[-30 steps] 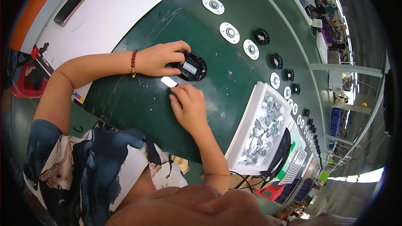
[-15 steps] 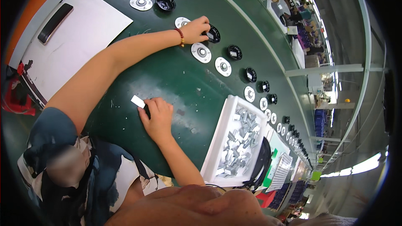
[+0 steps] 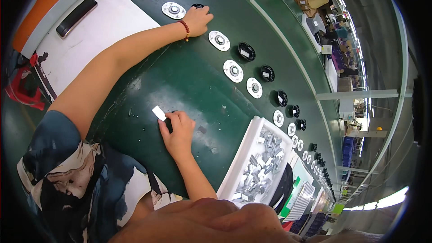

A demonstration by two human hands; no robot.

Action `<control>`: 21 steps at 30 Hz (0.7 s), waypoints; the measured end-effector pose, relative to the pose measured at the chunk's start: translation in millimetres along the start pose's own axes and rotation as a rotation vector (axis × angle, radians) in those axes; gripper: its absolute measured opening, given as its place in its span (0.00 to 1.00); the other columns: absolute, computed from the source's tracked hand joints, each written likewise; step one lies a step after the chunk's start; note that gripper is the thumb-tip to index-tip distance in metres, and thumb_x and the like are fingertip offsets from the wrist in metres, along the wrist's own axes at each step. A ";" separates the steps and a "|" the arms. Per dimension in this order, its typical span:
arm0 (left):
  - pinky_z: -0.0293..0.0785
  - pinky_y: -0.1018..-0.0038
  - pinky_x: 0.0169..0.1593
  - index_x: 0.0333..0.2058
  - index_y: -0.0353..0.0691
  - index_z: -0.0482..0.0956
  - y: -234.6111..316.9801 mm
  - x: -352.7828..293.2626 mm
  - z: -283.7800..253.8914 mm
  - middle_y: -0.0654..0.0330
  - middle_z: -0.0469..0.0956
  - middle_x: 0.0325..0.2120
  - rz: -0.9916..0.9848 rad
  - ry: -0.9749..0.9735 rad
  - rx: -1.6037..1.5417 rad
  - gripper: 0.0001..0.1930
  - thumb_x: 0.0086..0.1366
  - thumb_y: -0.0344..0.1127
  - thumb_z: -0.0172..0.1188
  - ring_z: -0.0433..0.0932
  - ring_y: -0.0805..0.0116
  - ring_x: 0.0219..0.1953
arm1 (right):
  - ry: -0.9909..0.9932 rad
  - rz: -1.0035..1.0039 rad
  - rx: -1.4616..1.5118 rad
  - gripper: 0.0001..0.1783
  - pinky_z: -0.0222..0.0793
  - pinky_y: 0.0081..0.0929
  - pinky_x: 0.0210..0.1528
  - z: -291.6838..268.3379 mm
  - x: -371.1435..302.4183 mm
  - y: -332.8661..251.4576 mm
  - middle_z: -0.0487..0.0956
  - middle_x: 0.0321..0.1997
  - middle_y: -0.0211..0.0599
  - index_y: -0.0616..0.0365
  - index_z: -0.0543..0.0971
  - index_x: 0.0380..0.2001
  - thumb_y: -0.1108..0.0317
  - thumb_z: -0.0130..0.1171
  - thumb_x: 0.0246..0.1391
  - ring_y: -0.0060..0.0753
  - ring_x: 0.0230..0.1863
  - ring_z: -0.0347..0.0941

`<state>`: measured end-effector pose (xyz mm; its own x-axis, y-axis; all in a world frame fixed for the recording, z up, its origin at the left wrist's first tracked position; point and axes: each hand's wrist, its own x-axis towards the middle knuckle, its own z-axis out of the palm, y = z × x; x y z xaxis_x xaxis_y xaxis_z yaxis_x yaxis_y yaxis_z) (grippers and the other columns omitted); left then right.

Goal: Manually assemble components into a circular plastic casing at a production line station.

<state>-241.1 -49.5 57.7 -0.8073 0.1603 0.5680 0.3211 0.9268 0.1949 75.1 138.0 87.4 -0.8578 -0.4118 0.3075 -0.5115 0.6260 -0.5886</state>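
**Two hands split across the green belt**

Pinched between thumb and fingertips of the right hand (image 3: 179, 129) is a small white tab (image 3: 159, 112), held just off the green belt (image 3: 180, 72), near the body, prob. so it stays ready while the other arm works far out. Left hand (image 3: 198, 19) is stretched to the far row, fingers curled down over a black round part (image 3: 197, 6); mostly hidden under the palm, so can't tell if it's gripped or just touched. White discs (image 3: 219, 40) and black caps (image 3: 246, 51) alternate in a line along the belt, spaced apart for one-at-a-time reach. White tray (image 3: 243, 153) of small metal clips (image 3: 263, 166) sits just right of the right forearm, close for easy picking. White pad (image 3: 103, 27) w/ black bar (image 3: 75, 11) lies at left.
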 end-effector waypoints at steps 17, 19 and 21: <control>0.75 0.58 0.52 0.37 0.38 0.75 25.2 -155.9 -141.5 0.46 0.73 0.51 0.794 -0.287 -0.442 0.08 0.58 0.29 0.59 0.77 0.48 0.49 | -0.135 0.236 0.224 0.10 0.58 0.29 0.47 -62.2 5.0 14.2 0.75 0.31 0.28 0.54 0.81 0.30 0.68 0.71 0.43 0.27 0.30 0.69; 0.72 0.54 0.55 0.38 0.38 0.76 23.2 -171.8 -151.5 0.45 0.72 0.52 0.742 -0.232 -0.443 0.10 0.56 0.29 0.61 0.75 0.47 0.52 | -0.096 0.258 0.222 0.10 0.58 0.28 0.47 -67.3 9.3 14.5 0.74 0.31 0.28 0.55 0.81 0.31 0.69 0.71 0.43 0.27 0.29 0.66; 0.69 0.50 0.59 0.38 0.39 0.76 32.1 -179.5 -161.8 0.45 0.71 0.54 0.712 -0.160 -0.457 0.11 0.55 0.30 0.63 0.73 0.47 0.54 | -0.028 0.254 0.154 0.10 0.57 0.27 0.47 -72.4 10.4 14.1 0.74 0.31 0.28 0.55 0.80 0.31 0.69 0.71 0.43 0.27 0.30 0.65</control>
<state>-5.9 -103.4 91.3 -0.3870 0.7295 0.5640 0.9175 0.3652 0.1572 55.3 190.4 136.5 -0.9547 -0.2740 0.1163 -0.2650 0.6043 -0.7514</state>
